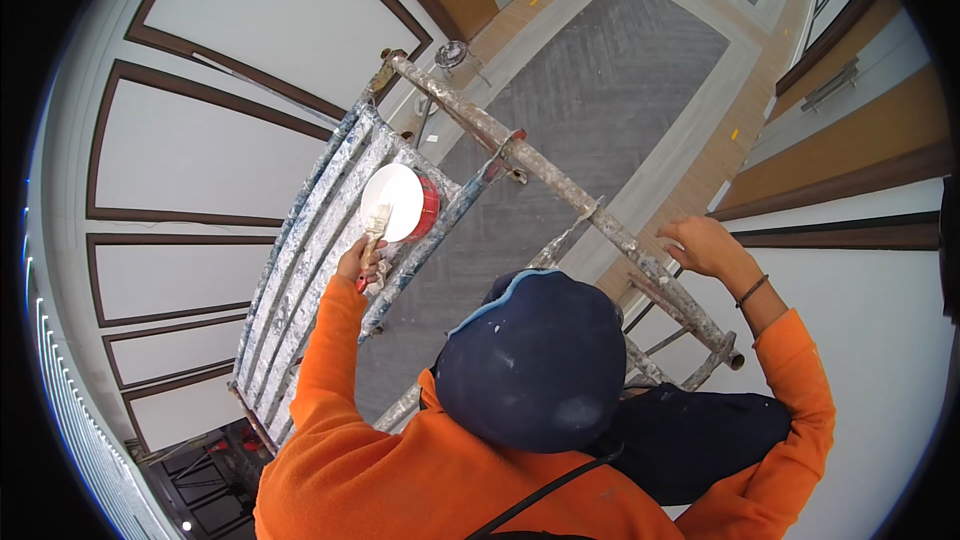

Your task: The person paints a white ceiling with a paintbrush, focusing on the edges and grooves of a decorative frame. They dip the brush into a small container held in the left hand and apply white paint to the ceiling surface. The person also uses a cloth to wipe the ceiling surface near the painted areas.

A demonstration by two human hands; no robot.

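My left hand (359, 262) is closed around a paintbrush (377, 227), whose red handle end sticks out below the fist. The whitish bristles reach over the rim of a round bucket (428, 208), red outside and white within. How full it is, I cannot tell. The bucket stands on a paint-spattered slatted platform (300, 285). My right hand (703, 245) hangs loosely curled, fingers a little apart and nothing in them, just beside a paint-crusted scaffold pole (570, 195). Orange sleeves cover both my arms, and rounded navy cloth (535, 365) fills the lower middle.
Scaffold tubes cross at clamps (512, 145) around the platform. Far below lies a floor (600, 70) with a grey herringbone panel and pale borders. White wall panels (205, 145) with brown trim rise on the left. A door handle (830, 85) shows on the right.
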